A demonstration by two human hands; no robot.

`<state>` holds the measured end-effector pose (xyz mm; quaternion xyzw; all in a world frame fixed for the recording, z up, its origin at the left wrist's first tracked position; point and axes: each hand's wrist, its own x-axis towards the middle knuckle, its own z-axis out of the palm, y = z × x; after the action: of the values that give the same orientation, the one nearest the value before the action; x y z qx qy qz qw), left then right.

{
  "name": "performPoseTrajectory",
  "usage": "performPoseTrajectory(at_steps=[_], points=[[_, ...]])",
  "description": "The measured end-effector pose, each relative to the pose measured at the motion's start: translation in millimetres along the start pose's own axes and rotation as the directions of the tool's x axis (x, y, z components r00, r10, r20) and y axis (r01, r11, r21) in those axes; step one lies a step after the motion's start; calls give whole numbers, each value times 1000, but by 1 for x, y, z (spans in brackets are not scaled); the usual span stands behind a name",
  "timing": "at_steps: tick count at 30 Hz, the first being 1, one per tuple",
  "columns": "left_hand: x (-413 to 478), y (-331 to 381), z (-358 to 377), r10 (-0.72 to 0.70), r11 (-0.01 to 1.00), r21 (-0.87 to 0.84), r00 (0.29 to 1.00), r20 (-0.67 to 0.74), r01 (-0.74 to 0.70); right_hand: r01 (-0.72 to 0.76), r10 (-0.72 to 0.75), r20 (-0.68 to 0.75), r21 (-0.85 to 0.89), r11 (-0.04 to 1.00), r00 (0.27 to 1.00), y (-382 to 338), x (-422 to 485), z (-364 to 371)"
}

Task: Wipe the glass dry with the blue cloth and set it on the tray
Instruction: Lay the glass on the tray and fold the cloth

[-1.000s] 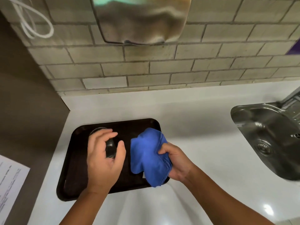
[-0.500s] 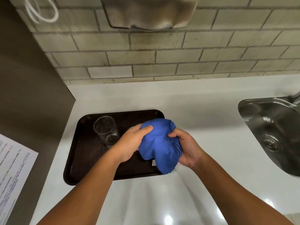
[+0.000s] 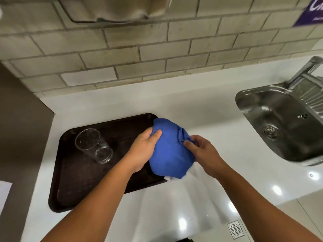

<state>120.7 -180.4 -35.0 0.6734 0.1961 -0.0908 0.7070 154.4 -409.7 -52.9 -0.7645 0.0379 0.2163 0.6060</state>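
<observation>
On a white counter (image 3: 192, 105) below tiled wall (image 3: 157, 49), left hand (image 3: 142, 151) and right hand (image 3: 202, 151) grip the blue cloth (image 3: 170, 151).

Bright, even indoor light falls from overhead. Round white glare spots sit on the glossy worktop (image 3: 174, 105) near its front edge, and pale streaks reflect between the forearms. The sink (image 3: 279, 123) gleams along its rim, with a dark basin. Soft shadow lies on the worktop's back edge below the tiled wall (image 3: 157, 55). Wide-angle distortion bends the tile lines and worktop edges. The top corners and the tap (image 3: 304, 72) are smeared with blur.
</observation>
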Motion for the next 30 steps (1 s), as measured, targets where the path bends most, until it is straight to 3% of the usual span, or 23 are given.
performPoseTrajectory(at_steps=[5, 14, 18, 21, 24, 30], points=[[8, -6, 25, -94, 993, -66, 995, 36, 96, 43, -64, -235, -96, 994, 970, 5, 0, -29], [25, -12, 66, -291, 948, -132, 957, 4, 289, -43, -22, -314, -202, 978, 949, 16, 41, -57], [37, -20, 70, -286, 958, -8, 958, -19, 286, -83, 1, -328, -238, 968, 945, 23, 61, -66], [42, -27, 76, -167, 951, 257, 986, -30, 169, -131, 14, -336, -327, 936, 942, 28, 62, -66], [40, -31, 82, -91, 855, 512, 996, -13, 85, -79, -77, -297, -480, 874, 952, 36, 60, -65], [34, -28, 88, -77, 667, 743, 997, 5, 48, -61, -168, -308, -613, 788, 936, 41, 63, -66]])
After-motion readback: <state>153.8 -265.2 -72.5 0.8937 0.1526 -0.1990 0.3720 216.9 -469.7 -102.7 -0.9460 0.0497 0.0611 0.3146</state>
